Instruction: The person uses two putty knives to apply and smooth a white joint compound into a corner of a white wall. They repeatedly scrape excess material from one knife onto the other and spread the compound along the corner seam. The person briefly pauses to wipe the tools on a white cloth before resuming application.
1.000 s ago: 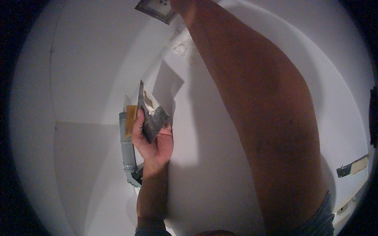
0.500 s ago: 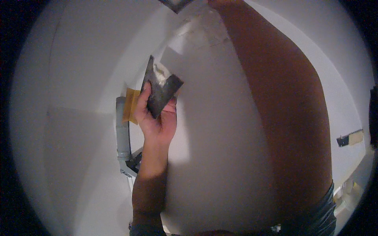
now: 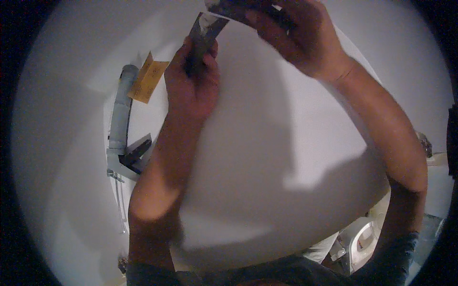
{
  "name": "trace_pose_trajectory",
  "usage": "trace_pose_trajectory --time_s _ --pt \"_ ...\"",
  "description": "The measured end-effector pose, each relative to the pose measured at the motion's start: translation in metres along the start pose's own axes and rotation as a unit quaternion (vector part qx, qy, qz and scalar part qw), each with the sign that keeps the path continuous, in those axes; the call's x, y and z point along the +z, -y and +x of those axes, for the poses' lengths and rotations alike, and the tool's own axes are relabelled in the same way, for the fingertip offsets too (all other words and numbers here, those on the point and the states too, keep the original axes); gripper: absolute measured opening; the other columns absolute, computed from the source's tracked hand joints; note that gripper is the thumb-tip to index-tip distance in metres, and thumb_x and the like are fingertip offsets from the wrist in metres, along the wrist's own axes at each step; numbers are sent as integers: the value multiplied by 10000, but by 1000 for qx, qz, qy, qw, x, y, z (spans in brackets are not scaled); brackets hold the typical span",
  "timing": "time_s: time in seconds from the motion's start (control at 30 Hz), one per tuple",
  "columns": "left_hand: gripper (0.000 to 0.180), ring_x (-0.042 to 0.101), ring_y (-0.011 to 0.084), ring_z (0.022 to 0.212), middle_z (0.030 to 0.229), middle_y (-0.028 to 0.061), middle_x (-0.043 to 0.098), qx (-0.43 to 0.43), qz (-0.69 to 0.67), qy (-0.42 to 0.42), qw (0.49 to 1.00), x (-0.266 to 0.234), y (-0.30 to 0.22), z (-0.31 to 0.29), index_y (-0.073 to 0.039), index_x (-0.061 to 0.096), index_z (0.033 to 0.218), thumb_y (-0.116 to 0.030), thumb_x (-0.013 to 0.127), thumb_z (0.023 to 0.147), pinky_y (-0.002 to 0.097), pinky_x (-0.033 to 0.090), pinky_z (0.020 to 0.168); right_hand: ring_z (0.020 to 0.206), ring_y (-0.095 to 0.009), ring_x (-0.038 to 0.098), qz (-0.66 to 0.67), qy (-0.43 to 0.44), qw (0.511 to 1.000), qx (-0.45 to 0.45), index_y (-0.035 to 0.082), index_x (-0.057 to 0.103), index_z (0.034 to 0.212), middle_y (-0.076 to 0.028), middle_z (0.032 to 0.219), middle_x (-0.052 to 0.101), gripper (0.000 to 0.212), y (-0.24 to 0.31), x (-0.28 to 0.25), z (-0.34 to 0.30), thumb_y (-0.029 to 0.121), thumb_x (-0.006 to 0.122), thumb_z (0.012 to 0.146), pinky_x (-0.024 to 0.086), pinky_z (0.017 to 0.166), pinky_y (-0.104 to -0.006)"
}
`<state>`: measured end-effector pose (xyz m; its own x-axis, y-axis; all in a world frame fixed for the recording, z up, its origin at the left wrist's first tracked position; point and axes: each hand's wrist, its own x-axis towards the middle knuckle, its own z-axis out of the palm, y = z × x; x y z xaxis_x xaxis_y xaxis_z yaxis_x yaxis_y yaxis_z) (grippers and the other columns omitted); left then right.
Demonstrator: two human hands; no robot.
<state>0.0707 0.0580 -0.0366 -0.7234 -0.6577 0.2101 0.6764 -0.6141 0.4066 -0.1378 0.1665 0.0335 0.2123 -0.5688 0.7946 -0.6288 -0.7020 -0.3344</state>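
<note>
My left hand [image 3: 192,86] is raised in front of a white wall [image 3: 286,143], gripping a dark flat scraper blade [image 3: 204,32] with white filler smeared on its upper end. My right hand [image 3: 301,39] is above and to the right of it, closed on a second dark flat blade [image 3: 238,9] at the picture's top edge. The two blades meet near the top centre, and the right one's far end is cut off by the rim.
A grey caulking gun [image 3: 119,119] lies to the left of my left forearm, with a yellow-brown piece of sandpaper [image 3: 149,78] beside its upper end. White objects, one of them a round container [image 3: 362,240], sit at the lower right.
My left hand has risen with its blade toward the top of the picture. My right hand, earlier stretched far up, has come back so that its blade meets the left one.
</note>
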Motion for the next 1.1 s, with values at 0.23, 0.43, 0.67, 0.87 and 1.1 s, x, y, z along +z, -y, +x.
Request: trace_pose_trajectory --time_s 0.23,0.43,0.67,0.87,1.1 --pt "284 740 249 947 1099 145 728 -21 23 10 999 -5 2 0 16 624 1259 -165 557 1050 284 669 691 1095 -307 677 -188 123 974 -19 107 543 1442 -164 1318 640 530 4 -2 -20 33 570 918 598 904 -426" --pt "263 746 211 911 1083 113 744 -19 54 22 998 -11 2 6 -12 651 1231 -167 616 1021 276 649 680 1161 -292 650 -325 164 931 -38 134 640 1338 -104 1286 676 431 -9 -47 -19 43 586 920 500 1040 -463" --pt "292 733 214 976 1097 83 734 23 186 -78 979 -9 8 2 -37 653 1217 -186 695 969 352 631 782 1167 -280 634 -288 133 941 -115 166 746 1190 -58 1197 705 351 -6 -74 -6 14 620 900 446 1032 -464" --pt "327 731 223 984 1115 82 730 43 235 -119 964 5 17 1 -32 638 1231 -198 705 958 367 627 786 1216 -225 578 -384 173 900 -110 235 749 1161 1 1206 686 331 8 -63 -3 60 674 891 384 1057 -462" --pt "292 734 222 970 1118 94 730 30 244 -110 963 2 17 -1 -19 638 1211 -173 688 968 354 630 781 1230 -224 565 -375 239 895 -39 258 745 1167 23 1221 682 371 18 -56 -4 34 676 879 398 1053 -470"
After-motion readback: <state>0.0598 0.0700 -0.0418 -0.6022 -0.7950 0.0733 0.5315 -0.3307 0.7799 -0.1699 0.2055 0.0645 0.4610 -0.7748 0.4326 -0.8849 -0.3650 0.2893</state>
